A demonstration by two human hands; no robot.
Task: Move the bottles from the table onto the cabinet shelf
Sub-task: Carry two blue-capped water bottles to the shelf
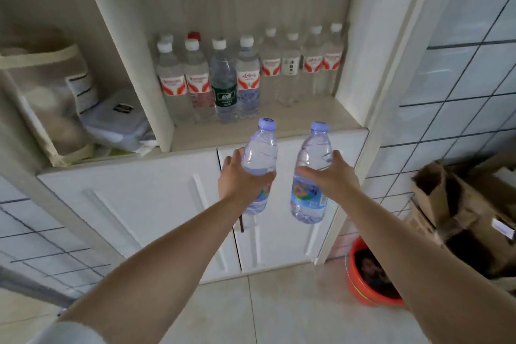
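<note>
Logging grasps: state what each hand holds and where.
Left hand grips a water bottle around its middle; right hand grips another water bottle around its middle.

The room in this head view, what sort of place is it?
Probably a home kitchen or utility corner. A white built-in cabinet has a shelf stocked with water bottles, the walls are tiled, and an orange bucket sits on the floor.
</note>
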